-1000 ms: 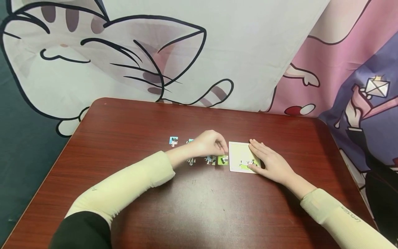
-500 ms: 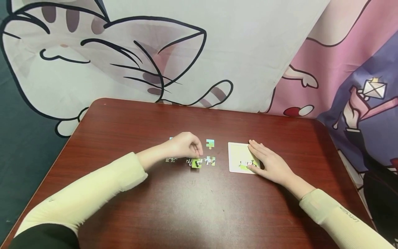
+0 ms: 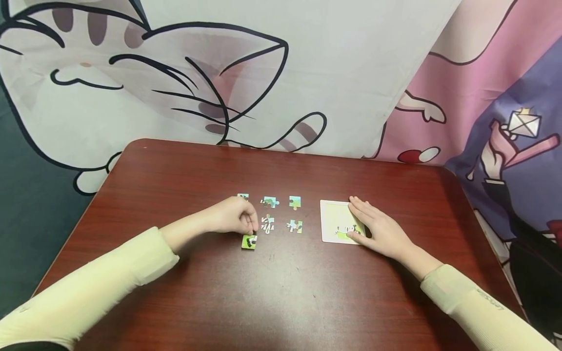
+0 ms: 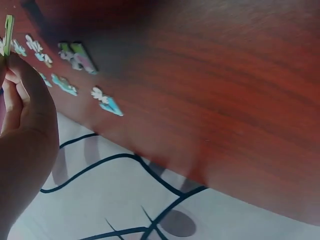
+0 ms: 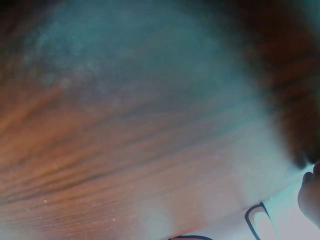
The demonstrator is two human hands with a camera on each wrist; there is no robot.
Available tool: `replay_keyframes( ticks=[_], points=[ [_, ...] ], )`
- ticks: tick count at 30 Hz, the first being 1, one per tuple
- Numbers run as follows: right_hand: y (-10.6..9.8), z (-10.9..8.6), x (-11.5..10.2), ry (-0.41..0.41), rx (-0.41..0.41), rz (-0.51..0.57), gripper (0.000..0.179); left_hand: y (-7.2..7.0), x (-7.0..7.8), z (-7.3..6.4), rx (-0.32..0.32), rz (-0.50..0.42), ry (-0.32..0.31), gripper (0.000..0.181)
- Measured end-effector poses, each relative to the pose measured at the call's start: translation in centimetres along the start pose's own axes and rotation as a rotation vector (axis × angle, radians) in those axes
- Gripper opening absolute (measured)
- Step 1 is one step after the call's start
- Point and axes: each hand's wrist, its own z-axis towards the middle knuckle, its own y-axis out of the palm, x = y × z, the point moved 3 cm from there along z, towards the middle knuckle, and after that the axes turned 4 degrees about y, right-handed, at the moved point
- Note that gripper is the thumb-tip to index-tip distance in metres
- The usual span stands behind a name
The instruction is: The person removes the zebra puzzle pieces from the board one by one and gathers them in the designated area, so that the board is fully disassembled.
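Note:
My left hand (image 3: 232,216) pinches a green jigsaw piece (image 3: 249,242) between thumb and fingertips, over the left end of the rows of pieces. In the left wrist view that green piece (image 4: 8,35) stands nearly edge-on at the fingertips. To its right lie a striped piece (image 3: 267,224) and a blue-green piece (image 3: 295,225). Behind them are another two pieces, one with an animal print (image 3: 270,201) and one blue and green (image 3: 295,202). My right hand (image 3: 381,226) rests with fingers extended on the right side of a pale square card (image 3: 333,219) with a picture low on it.
A further piece (image 3: 243,196) shows partly behind the left hand. The left wrist view shows a pink-and-green piece (image 4: 77,57) that the hand hides from the head view. The brown table (image 3: 281,292) ends at a cat-print cloth (image 3: 263,97) behind.
My left hand has carried the green piece leftward from beside the card, past the other pieces, and a little nearer the front. My right hand has stayed on the card.

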Motion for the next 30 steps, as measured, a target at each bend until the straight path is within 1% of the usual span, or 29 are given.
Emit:
replay_keyframes(
  ticks=[2,6,11,18,30],
  points=[
    [0.0,0.1,0.0,0.002,-0.006,-0.002,0.083,0.0,-0.5,-0.6,-0.004,-0.021,-0.012,0.009],
    [-0.1,0.2,0.1,0.001,-0.009,-0.009,0.083,0.1,-1.2,-1.4,-0.003,-0.05,-0.016,0.01],
    [-0.2,0.4,0.1,-0.003,-0.008,-0.013,0.083,0.3,-1.8,-2.1,0.004,-0.048,-0.028,0.01],
    [-0.1,0.3,0.2,0.001,-0.011,-0.015,0.083,0.5,-2.1,-2.3,0.032,-0.005,-0.033,0.01],
    [0.1,0.1,0.1,0.013,-0.015,-0.005,0.083,0.9,-2.5,-2.1,0.064,0.088,-0.013,0.017]
  ],
)
